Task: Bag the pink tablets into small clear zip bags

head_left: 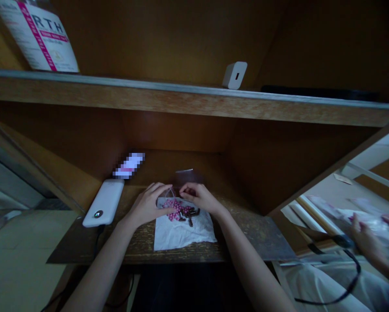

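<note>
**Pink tablets (171,209) and dark capsules (190,214) on a white tissue (184,234)**

We find the small round tablets in a loose, glossy heap on the left half of the crumpled tissue, with the capsules just beside them on its right half. The capsules lie at mixed angles. One long capsule points roughly toward the person, while others run more across the tissue, though the dim light makes their exact line hard to judge.

Both forearms reach in from the near side and angle inward. The left hand (147,204) arches over the tissue's far left part, fingers spread and thumb reaching toward the tablets, and we see nothing held in it. The right hand (199,197) curves above the tissue's far edge, its fingers drawn together beside a clear plastic film (184,177); we cannot tell whether they grip it.

The tissue sits on a scuffed wooden bench (142,245). A white power bank (103,203) lies left of the tissue, and a wooden shelf (181,93) runs above and beyond it. Well right of the tissue, a co-worker's hand (365,236) rests on rumpled white plastic (347,219).
</note>
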Action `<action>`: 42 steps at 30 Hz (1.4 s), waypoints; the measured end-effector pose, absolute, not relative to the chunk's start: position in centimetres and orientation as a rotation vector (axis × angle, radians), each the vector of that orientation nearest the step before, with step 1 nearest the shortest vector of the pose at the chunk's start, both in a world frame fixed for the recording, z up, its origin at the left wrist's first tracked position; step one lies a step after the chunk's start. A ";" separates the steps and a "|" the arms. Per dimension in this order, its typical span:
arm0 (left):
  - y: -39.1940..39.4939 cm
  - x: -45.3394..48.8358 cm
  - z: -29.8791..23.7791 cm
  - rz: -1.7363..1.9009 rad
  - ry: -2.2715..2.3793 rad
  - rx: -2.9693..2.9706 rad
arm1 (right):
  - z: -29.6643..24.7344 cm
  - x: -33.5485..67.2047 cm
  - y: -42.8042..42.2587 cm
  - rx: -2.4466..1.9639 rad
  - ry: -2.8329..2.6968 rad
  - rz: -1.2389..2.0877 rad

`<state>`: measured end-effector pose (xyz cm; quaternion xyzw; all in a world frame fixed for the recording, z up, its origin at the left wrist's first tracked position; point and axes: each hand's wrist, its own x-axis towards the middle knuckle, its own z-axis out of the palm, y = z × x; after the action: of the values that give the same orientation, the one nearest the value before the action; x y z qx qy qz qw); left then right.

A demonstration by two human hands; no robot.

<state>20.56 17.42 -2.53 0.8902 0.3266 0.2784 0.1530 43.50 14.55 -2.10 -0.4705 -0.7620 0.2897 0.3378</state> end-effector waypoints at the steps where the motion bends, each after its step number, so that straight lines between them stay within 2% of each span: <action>1: 17.4 20.6 -2.5 0.799 0.938 2.554 | -1.9 43.3 14.4 -1.197 -1.909 0.783; 7: 17.2 21.0 -2.4 0.848 0.947 2.589 | -1.7 41.3 14.0 -1.063 -1.770 0.823; 12: 17.1 21.2 -2.2 0.901 0.949 2.584 | -1.7 40.6 13.9 -1.065 -1.943 0.672; 17: 17.2 21.0 -2.3 0.896 0.955 2.572 | -1.9 42.2 14.1 -1.165 -1.855 0.572; 25: 17.0 20.8 -2.0 0.888 0.866 2.557 | -2.7 43.8 14.4 -1.322 -2.228 0.562; 42: 17.0 21.0 -2.2 0.864 0.876 2.558 | -2.6 43.8 14.4 -1.269 -2.128 0.626</action>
<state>21.02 16.97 -2.18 0.8909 0.3050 0.3009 0.1508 43.81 14.41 -2.63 -0.4753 -0.7973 0.2344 0.2888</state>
